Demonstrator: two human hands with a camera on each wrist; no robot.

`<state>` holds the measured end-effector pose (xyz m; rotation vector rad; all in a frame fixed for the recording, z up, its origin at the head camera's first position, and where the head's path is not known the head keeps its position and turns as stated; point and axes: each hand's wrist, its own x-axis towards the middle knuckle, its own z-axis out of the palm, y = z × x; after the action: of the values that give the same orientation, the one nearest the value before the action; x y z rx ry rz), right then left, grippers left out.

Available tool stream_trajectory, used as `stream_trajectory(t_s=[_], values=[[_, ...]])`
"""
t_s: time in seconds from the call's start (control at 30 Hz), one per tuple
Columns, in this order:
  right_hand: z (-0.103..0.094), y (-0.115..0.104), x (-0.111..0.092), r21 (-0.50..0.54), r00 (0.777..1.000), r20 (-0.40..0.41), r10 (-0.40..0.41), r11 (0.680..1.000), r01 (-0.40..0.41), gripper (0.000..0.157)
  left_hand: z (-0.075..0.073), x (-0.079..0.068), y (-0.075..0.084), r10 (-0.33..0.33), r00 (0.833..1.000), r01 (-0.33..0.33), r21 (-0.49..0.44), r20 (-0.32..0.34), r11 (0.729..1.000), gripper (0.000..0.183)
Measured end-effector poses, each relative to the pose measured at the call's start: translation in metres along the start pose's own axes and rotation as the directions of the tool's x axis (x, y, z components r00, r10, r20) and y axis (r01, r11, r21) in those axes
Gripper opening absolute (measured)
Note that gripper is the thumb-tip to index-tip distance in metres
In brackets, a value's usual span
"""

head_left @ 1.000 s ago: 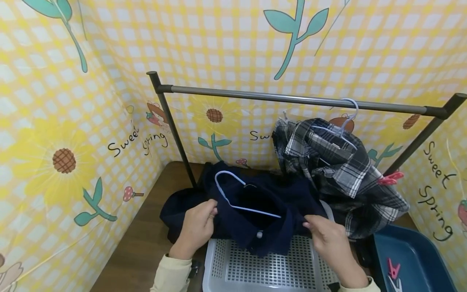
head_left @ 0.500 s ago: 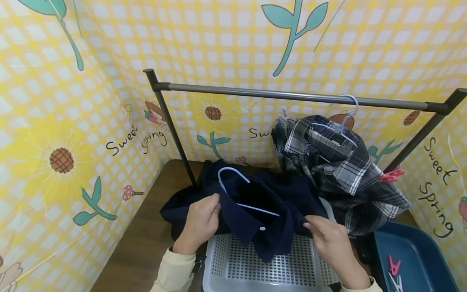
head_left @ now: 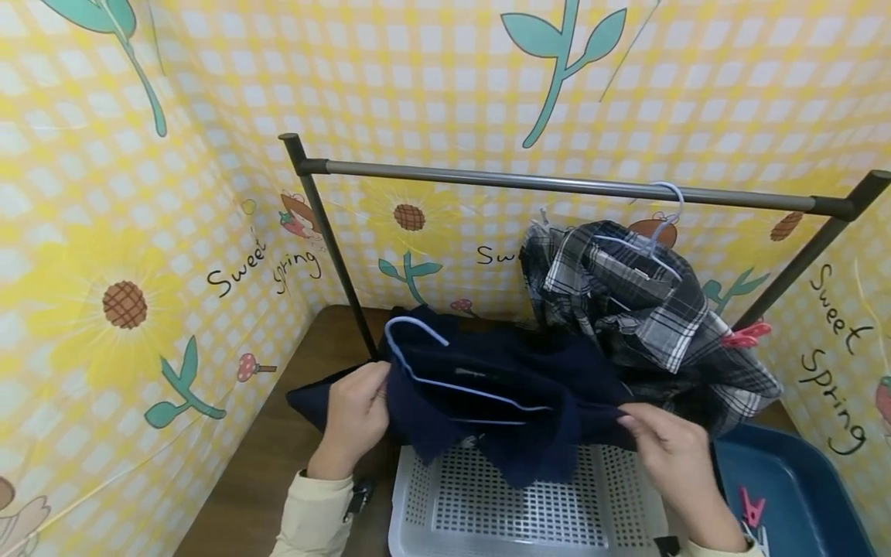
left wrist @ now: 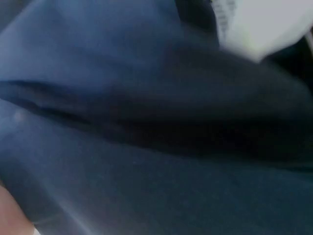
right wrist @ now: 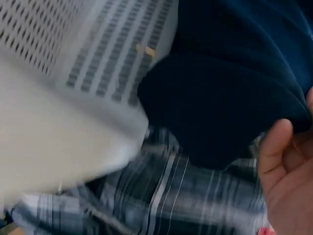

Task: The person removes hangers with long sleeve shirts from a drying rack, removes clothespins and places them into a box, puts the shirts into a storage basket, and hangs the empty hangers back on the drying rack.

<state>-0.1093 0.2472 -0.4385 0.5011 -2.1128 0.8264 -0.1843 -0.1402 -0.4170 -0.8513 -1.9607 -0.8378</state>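
Note:
A navy collared shirt (head_left: 501,456) is stretched between my two hands above a basket. My left hand (head_left: 355,414) grips the cloth beside the collar on the left. On the other side, my right hand (head_left: 671,456) pinches the shoulder cloth between thumb and fingers. Inside the neck opening lies a light-blue hanger (head_left: 480,392), its hook standing out at the upper left and its arms partly hidden by the shirt. Dark blue cloth (left wrist: 146,196) fills most of the left wrist view. In the right wrist view the right thumb (right wrist: 276,147) presses on the shirt's edge.
A white perforated basket (head_left: 515,534) stands below the shirt. Behind is a rack with a metal rail (head_left: 487,179). A plaid shirt (head_left: 626,302) hangs on its right side, a red clothespin (head_left: 748,335) clipped on. A blue tray (head_left: 800,480) with clothespins (head_left: 752,508) sits at right.
Both hands have moved apart, pulling the shirt wider. The hanger's hook has shifted left and more of its arms shows in the neck opening.

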Motion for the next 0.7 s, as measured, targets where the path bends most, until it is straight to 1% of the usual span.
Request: stream_trajectory(t_s=[0.03,0.07,0.1,0.23,0.37,0.47,0.57,0.63,0.7], values=[[-0.004,0.004,0.000,-0.008,1.000,-0.026,0.002,1.000,-0.002,0.005,-0.004,-0.001,-0.003,-0.014,1.000,0.014,-0.014,-0.002,1.000,0.019],[-0.008,0.006,0.001,-0.012,0.999,-0.035,0.012,1.000,-0.012,0.008,-0.007,-0.003,-0.006,-0.031,0.999,0.032,-0.037,0.005,0.999,0.020],[-0.012,0.008,0.002,-0.009,0.999,-0.036,0.015,1.000,-0.015,0.019,-0.011,-0.005,-0.008,-0.049,0.999,0.050,-0.068,0.017,0.996,0.020],[-0.019,0.010,0.007,-0.028,0.999,0.002,0.041,0.999,-0.041,0.024,-0.018,-0.010,-0.011,-0.101,0.994,0.105,-0.155,0.033,0.982,0.027],[-0.015,0.014,0.006,-0.056,0.997,0.050,0.063,0.997,-0.060,0.027,-0.022,-0.011,-0.010,-0.158,0.987,0.156,-0.190,0.008,0.969,0.026],[-0.008,0.014,0.002,-0.108,0.994,0.096,0.050,0.993,-0.039,0.026,-0.023,-0.010,-0.008,-0.219,0.976,0.212,-0.200,-0.015,0.957,0.024],[-0.001,0.012,0.000,-0.142,0.989,0.144,0.030,0.990,-0.009,0.025,-0.022,-0.008,-0.005,-0.282,0.959,0.270,-0.240,-0.019,0.933,0.022],[0.003,0.009,-0.001,-0.156,0.981,0.192,0.024,0.988,0.006,0.024,-0.021,-0.007,-0.002,-0.319,0.947,0.302,-0.272,-0.023,0.914,0.023],[0.005,0.007,-0.001,-0.154,0.969,0.245,0.035,0.988,0.003,0.023,-0.019,-0.007,0.000,-0.341,0.940,0.316,-0.309,-0.029,0.897,0.024]])
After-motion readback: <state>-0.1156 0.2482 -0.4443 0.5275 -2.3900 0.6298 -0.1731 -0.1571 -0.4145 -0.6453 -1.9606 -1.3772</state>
